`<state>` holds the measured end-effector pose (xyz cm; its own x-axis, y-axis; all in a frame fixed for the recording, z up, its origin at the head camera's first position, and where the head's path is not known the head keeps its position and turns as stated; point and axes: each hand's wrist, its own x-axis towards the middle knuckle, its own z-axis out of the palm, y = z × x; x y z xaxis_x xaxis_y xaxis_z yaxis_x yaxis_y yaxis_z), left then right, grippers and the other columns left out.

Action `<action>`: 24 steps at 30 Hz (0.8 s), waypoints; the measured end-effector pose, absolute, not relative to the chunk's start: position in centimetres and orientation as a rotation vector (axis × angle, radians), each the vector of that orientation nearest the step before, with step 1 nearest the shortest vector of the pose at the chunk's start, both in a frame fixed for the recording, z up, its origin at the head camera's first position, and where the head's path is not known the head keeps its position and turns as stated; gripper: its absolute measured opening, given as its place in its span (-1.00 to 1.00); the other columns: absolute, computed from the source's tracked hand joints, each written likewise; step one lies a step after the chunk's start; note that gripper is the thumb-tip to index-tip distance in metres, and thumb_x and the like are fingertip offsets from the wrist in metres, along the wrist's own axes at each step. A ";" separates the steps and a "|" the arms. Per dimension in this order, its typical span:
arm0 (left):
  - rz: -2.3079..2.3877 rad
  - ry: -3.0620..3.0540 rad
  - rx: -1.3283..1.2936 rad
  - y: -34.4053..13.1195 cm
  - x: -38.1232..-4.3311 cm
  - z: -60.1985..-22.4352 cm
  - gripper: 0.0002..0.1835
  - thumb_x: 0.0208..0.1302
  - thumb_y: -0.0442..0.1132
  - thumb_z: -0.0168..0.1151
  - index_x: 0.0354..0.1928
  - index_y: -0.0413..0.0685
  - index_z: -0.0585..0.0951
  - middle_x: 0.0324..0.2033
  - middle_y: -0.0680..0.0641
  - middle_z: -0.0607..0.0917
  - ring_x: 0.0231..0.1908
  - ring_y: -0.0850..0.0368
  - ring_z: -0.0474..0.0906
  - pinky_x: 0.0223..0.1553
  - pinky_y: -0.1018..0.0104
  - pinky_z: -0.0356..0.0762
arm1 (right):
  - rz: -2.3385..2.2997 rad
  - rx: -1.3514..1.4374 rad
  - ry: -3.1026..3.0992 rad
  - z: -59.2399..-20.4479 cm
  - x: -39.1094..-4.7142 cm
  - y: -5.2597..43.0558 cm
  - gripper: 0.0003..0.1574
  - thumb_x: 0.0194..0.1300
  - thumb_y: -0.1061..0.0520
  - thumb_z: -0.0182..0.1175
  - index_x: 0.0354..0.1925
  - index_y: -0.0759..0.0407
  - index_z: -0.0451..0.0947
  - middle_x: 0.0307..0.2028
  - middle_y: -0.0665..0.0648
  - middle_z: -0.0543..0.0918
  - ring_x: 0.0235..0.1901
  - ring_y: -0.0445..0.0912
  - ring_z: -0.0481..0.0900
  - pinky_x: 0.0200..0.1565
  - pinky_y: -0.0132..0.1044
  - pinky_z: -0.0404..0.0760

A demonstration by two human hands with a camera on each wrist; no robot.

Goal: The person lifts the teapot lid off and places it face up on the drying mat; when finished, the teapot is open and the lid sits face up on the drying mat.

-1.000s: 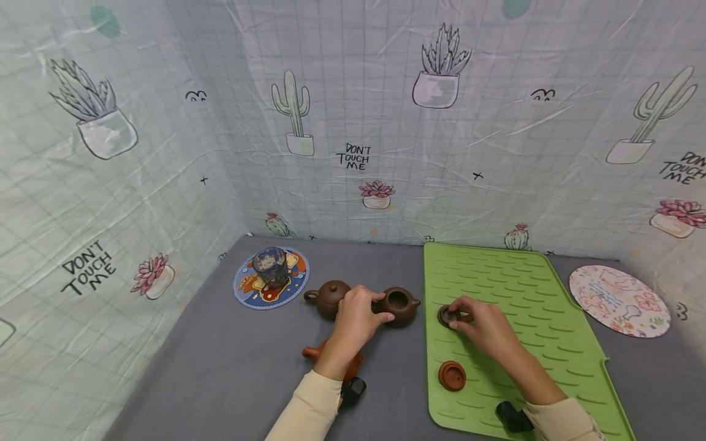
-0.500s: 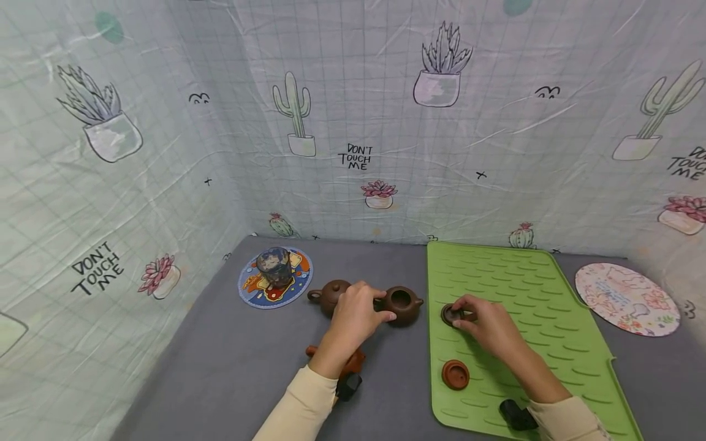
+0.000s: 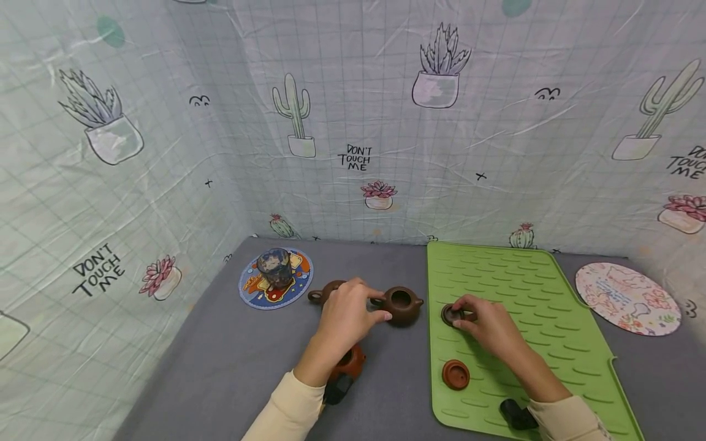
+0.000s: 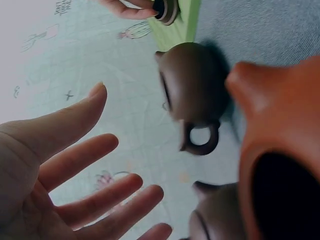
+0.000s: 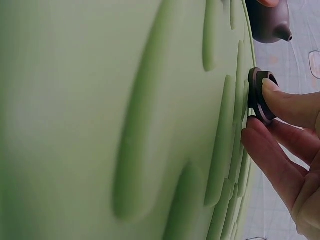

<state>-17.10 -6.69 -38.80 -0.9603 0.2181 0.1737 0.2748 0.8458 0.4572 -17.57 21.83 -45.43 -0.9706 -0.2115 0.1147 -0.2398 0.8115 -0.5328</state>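
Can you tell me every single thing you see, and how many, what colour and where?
Table: one, grey, underneath
Mat: one, green, table's right side
Open teapot: one, dark brown, left of mat
Half-hidden teapot: one, brown, further left
Orange teapot: one, reddish orange, near side
Dark lid: one, dark brown, on mat
Orange lid: one, reddish orange, on mat
Blue coaster: one, patterned blue, far left
Glass: one, smoky, on blue coaster
Pink coaster: one, pink-white, far right
Wall cloth: pale, plant prints, behind
Black devices: two, wrists
Sleeves: two, cream
Left hand: one, near open teapot
Right hand: one, pinching dark lid
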 end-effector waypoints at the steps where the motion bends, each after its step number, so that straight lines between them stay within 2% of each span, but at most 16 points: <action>1: -0.718 -2.911 -0.384 -6.8 -17.0 -38.5 -0.59 0.02 0.07 0.60 -0.05 0.19 0.84 -0.09 0.00 0.76 -0.18 -0.04 0.72 -0.49 0.30 0.53 | 0.877 0.367 -2.941 -45.4 -17.6 21.8 -0.74 0.20 0.25 0.44 -0.11 0.15 0.67 -0.12 0.22 0.80 -0.21 0.06 0.82 -0.24 -0.11 0.74; 5: -0.635 -2.913 -0.371 -7.6 -16.8 -37.5 -0.59 0.00 0.12 0.60 -0.04 0.31 0.83 -0.04 0.06 0.77 -0.15 0.01 0.72 -0.53 0.31 0.51 | 0.881 0.365 -2.943 -45.4 -17.5 21.8 -0.74 0.21 0.25 0.44 -0.11 0.15 0.66 -0.11 0.22 0.80 -0.21 0.06 0.81 -0.24 -0.12 0.74; 8: -0.610 -2.899 -0.356 -8.3 -16.7 -36.9 -0.57 0.00 0.12 0.60 -0.03 0.34 0.82 -0.01 0.06 0.77 -0.12 0.02 0.71 -0.46 0.25 0.57 | 0.889 0.364 -2.943 -45.4 -17.5 21.8 -0.73 0.21 0.26 0.43 -0.10 0.16 0.66 -0.10 0.23 0.79 -0.21 0.07 0.81 -0.25 -0.13 0.74; 11: -0.607 -2.872 -0.352 -9.0 -16.7 -36.5 -0.56 -0.01 0.11 0.61 -0.01 0.32 0.81 0.05 0.02 0.76 -0.05 -0.02 0.69 -0.27 0.12 0.67 | 0.894 0.363 -2.945 -45.3 -17.4 21.8 -0.74 0.22 0.26 0.43 -0.10 0.16 0.66 -0.10 0.23 0.79 -0.20 0.07 0.81 -0.24 -0.13 0.75; 15: -0.642 -2.829 -0.349 -9.8 -16.8 -36.2 -0.55 -0.02 0.07 0.63 -0.01 0.26 0.82 0.10 -0.03 0.74 0.06 -0.07 0.67 -0.02 -0.05 0.67 | 0.882 0.361 -2.947 -45.2 -17.5 21.8 -0.74 0.22 0.25 0.43 -0.10 0.16 0.66 -0.11 0.22 0.79 -0.20 0.07 0.81 -0.24 -0.12 0.74; 20: -0.697 -2.781 -0.326 -10.9 -17.0 -36.3 -0.55 -0.05 0.03 0.65 -0.04 0.20 0.83 0.10 -0.07 0.73 0.09 -0.10 0.68 0.08 -0.09 0.64 | 0.881 0.358 -2.943 -45.2 -17.5 21.8 -0.74 0.22 0.26 0.43 -0.10 0.17 0.67 -0.11 0.23 0.80 -0.21 0.07 0.81 -0.25 -0.12 0.74; 24: -0.708 -2.756 -0.292 -12.0 -17.3 -36.8 -0.56 -0.06 0.01 0.66 -0.06 0.15 0.83 0.10 -0.10 0.73 0.09 -0.10 0.69 0.08 -0.11 0.64 | 0.890 0.362 -2.939 -45.3 -17.5 21.8 -0.74 0.22 0.26 0.42 -0.10 0.18 0.66 -0.10 0.24 0.79 -0.21 0.07 0.82 -0.25 -0.14 0.75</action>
